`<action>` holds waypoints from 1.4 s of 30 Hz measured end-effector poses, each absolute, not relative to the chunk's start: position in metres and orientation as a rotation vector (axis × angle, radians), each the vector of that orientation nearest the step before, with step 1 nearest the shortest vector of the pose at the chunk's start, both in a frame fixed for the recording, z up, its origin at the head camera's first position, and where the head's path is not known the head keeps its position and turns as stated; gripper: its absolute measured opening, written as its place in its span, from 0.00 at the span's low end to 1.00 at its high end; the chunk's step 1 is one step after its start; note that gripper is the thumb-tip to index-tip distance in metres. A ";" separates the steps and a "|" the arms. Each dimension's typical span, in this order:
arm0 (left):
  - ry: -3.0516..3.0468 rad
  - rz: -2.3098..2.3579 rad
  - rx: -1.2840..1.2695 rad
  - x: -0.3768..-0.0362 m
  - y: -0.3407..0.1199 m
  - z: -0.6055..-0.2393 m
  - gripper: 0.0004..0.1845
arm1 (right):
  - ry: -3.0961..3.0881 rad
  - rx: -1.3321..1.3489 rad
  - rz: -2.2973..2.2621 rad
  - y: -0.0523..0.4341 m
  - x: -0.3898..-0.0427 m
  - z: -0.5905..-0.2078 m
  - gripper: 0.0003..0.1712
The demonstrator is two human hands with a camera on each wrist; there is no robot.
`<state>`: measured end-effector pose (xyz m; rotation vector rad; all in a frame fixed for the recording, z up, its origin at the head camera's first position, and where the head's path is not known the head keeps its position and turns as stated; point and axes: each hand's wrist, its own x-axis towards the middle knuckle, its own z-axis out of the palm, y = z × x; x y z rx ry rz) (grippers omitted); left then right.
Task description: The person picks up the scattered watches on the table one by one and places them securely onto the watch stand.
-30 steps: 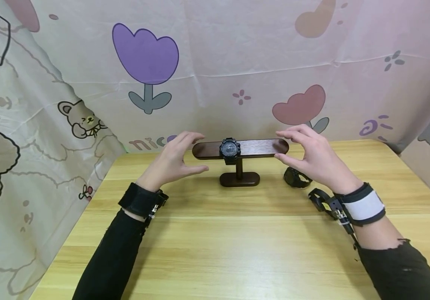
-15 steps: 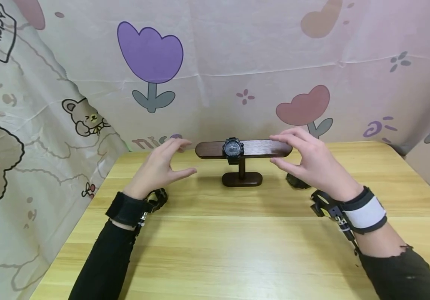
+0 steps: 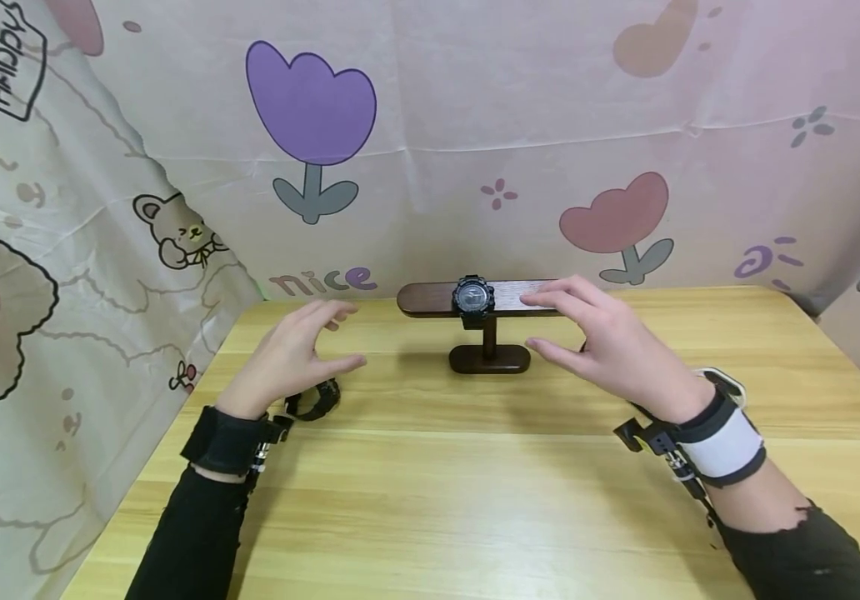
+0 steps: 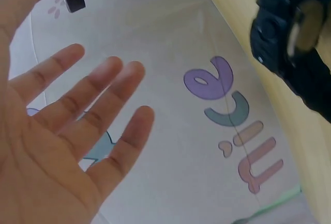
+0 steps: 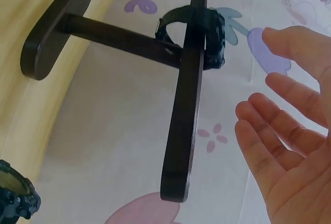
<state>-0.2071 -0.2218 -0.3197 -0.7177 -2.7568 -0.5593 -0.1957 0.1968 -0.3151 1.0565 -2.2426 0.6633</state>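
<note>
A dark wooden T-shaped stand [image 3: 490, 358] rises at the back middle of the table, with a black watch [image 3: 472, 299] wrapped round its bar [image 5: 185, 110]. My left hand [image 3: 347, 335] hovers open to the left of the stand, fingers spread and touching nothing. A second black watch [image 3: 317, 402] lies on the table beside my left wrist, also seen as the watch [image 4: 289, 32] in the left wrist view. In front of the bar's right end my right hand [image 3: 533, 321] hovers open and empty. Another watch [image 5: 15, 199] lies on the table near the right hand, hidden in the head view.
The light wooden table [image 3: 475, 500] is walled by a patterned cloth backdrop [image 3: 475, 150] at the back and on both sides. Black wrist straps with cameras sit on both forearms.
Both hands have drawn back from the ends of the bar and sunk lower. The left hand has moved left, uncovering the watch by its wrist. The right hand now hides the right-hand watch.
</note>
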 end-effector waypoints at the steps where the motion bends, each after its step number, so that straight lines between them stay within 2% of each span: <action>1: -2.766 -0.547 -0.707 -0.206 -0.224 -0.320 0.38 | -2.245 1.062 0.657 0.196 -0.195 -0.316 0.33; 11: -2.938 -0.423 -0.583 -0.197 -0.240 -0.322 0.50 | -2.263 1.126 0.650 0.187 -0.191 -0.321 0.31; 23: -3.099 -0.358 -0.488 -0.187 -0.255 -0.329 0.47 | -2.265 1.217 0.635 0.177 -0.186 -0.330 0.28; 42: -3.269 -0.319 -0.420 -0.192 -0.261 -0.340 0.50 | -2.352 1.264 0.620 0.171 -0.184 -0.347 0.27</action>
